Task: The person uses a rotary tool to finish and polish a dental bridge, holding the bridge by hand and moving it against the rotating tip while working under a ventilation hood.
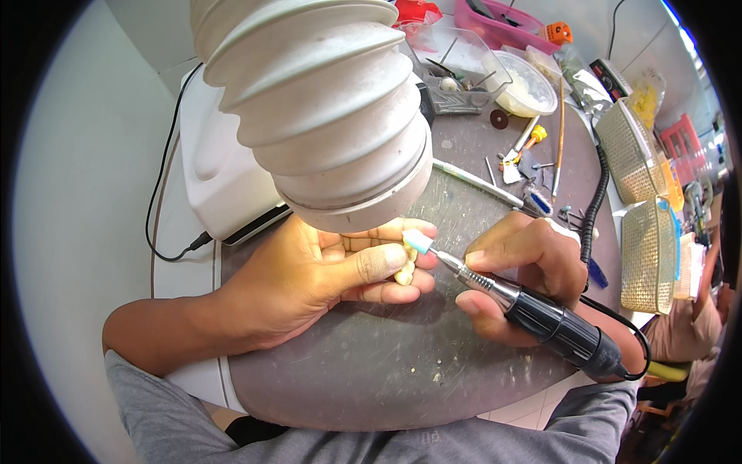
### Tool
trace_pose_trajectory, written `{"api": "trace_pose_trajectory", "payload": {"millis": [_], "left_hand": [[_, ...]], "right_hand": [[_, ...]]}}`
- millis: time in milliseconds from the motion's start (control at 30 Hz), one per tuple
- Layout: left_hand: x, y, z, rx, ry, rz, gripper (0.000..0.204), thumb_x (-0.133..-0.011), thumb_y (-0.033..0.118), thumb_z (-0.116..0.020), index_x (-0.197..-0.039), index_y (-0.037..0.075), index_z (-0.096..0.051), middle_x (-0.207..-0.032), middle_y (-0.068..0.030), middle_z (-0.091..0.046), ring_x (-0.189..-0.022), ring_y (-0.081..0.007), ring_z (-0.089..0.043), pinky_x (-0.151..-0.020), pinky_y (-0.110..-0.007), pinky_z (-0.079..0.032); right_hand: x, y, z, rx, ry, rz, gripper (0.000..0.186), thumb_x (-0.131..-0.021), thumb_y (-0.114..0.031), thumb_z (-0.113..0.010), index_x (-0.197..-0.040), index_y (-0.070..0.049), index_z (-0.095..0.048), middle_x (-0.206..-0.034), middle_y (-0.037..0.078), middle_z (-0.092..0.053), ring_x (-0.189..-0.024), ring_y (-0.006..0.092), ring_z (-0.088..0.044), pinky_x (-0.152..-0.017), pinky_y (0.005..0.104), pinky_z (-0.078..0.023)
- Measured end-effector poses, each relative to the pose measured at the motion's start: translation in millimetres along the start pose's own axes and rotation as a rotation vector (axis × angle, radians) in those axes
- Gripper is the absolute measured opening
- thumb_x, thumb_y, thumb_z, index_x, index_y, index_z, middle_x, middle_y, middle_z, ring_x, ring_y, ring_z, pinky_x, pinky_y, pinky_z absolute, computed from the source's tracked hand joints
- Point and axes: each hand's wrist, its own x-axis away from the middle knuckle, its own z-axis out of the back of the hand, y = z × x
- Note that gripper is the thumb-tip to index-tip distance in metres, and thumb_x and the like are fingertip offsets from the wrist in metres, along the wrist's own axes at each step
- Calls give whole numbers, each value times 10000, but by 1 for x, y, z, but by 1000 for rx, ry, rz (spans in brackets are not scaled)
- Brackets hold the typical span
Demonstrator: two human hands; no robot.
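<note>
My left hand (325,267) pinches a small row of yellowish-white false teeth, like a dental bridge (404,272), between thumb and fingers. Its lower end shows below the thumb tip; part of it is hidden by the fingers. My right hand (533,251) is closed like a pen grip around a rotary handpiece (558,323) with a silver nose and black body. A light blue polishing tip (418,240) sits at the front of the handpiece. That tip meets the upper end of the bridge, or overlaps it in view; exact contact cannot be made out.
A ridged white suction hose (325,116) hangs just above my left hand, beside a white machine (224,166). Beyond my hands lie a blue-bristled brush (536,203), loose bits and a clear box (462,97). Woven baskets (648,259) and a coiled cord (596,205) line the right.
</note>
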Motion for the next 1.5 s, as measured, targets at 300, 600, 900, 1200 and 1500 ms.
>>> {"api": "trace_pose_trajectory", "payload": {"millis": [300,600,900,1200,1500], "left_hand": [[-1,-2,-1,-11,26,-48,395,-954,93,-558,-1291,-91,-463,-1105,-145,-611,-976,-176,-649,-851,-243,-558],[0,-2,0,-13,15,-38,393,-959,99,-550,-1293,-88,-461,-1118,-154,-611,-986,-184,-655,-857,-243,-559],[-1,0,1,13,-1,-20,403,-967,107,-535,-1310,-83,-442,-1155,-166,-601,-1011,-195,-650,-869,-246,-560],[0,1,2,34,-18,-22,382,-962,93,-539,-1295,-74,-453,-1142,-170,-601,-1017,-200,-649,-865,-245,-564],[-3,-2,3,44,-4,-32,345,-950,68,-549,-1259,-60,-464,-1122,-161,-592,-1052,-229,-634,-882,-282,-568]], "right_hand": [[0,-4,1,18,-26,-17,300,-690,-89,-807,-909,9,-626,-776,115,-660,-599,176,-635,-522,257,-500],[0,1,-3,6,20,9,287,-692,-89,-805,-901,6,-632,-778,113,-662,-603,170,-632,-523,259,-499],[1,3,-3,24,35,-2,290,-693,-93,-809,-901,2,-631,-774,110,-658,-602,169,-629,-524,257,-501],[0,3,-2,25,16,1,303,-687,-100,-807,-908,8,-631,-775,113,-657,-597,168,-626,-530,255,-502],[0,0,0,35,1,0,305,-691,-97,-803,-916,8,-625,-777,110,-658,-600,174,-630,-541,264,-510]]}}
